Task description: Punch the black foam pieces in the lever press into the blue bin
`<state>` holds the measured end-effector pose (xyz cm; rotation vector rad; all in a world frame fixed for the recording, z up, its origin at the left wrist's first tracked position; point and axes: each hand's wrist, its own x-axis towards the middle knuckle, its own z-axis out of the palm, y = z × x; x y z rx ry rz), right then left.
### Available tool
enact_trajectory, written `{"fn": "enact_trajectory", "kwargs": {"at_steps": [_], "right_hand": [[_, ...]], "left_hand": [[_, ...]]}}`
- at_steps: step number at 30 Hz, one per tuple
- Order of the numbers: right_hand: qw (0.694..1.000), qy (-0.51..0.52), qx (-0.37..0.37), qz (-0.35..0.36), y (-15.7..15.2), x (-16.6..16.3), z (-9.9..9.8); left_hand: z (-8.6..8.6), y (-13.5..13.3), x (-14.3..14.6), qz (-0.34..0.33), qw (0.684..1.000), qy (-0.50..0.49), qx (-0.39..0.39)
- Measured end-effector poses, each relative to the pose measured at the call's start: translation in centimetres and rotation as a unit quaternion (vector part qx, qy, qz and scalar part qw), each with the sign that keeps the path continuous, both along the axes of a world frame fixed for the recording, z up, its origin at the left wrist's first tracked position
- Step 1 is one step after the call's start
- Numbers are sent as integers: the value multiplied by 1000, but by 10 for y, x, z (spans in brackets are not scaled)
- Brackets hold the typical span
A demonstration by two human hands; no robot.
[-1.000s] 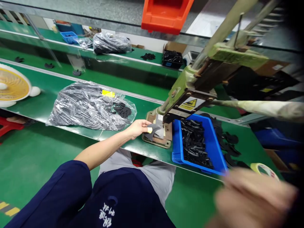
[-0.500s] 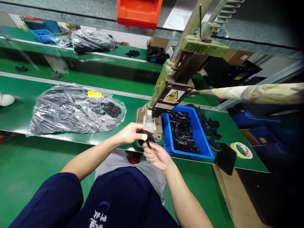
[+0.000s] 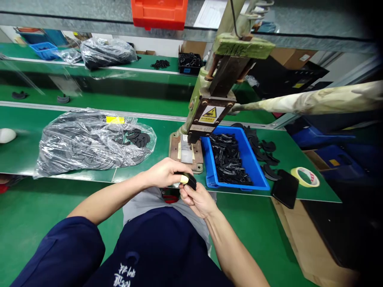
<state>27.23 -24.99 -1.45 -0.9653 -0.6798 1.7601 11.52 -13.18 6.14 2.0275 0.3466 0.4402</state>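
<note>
My left hand point(image 3: 164, 173) and my right hand point(image 3: 196, 198) meet just in front of the bench edge. Both pinch one small curved black part point(image 3: 190, 180); a yellow finger cot covers my left fingertip. Just beyond them stands the green hand press point(image 3: 216, 85) on its brown base plate point(image 3: 174, 147). A blue bin point(image 3: 255, 169) full of black parts sits right of the press.
A clear plastic bag of black parts point(image 3: 89, 139) lies left on the green bench. Loose black parts point(image 3: 266, 149), a black flat object point(image 3: 284, 193) and a tape roll point(image 3: 305, 176) lie at the right. The press lever point(image 3: 314, 101) reaches right. An orange bin point(image 3: 159, 14) hangs overhead.
My left hand pulled the black part off the press base toward me. My right hand came in from the lower right and took hold of the same part.
</note>
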Motion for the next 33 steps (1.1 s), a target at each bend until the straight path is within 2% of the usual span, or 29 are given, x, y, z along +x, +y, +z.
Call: {"fn": "enact_trajectory", "kwargs": {"at_steps": [4, 6, 9, 12, 16, 19, 24, 29, 33], "right_hand": [[997, -55, 51, -7, 1, 1, -1], [991, -100, 89, -9, 2, 7, -1], [970, -188, 151, -4, 4, 21, 4], [938, -276, 211, -17, 8, 35, 11], [891, -353, 281, -50, 15, 47, 22], [864, -377, 331, -28, 22, 49, 30], [837, -390, 383, 27, 31, 43, 39], [834, -398, 380, 49, 36, 37, 41], [843, -423, 333, 19, 41, 33, 27]], "left_hand": [[-11, 3, 1, 47, 998, -25, -18], [-18, 5, -2, 60, 997, -45, 19], [-24, 7, -9, 52, 982, -107, 147], [-21, 4, -18, 18, 943, -155, 295], [-6, -5, -26, -8, 886, -124, 447], [5, -10, -28, -3, 860, -95, 501], [7, -13, -31, 1, 859, -67, 508], [-3, -9, -38, 1, 899, -94, 427], [-19, 0, -39, 19, 928, -30, 370]]}}
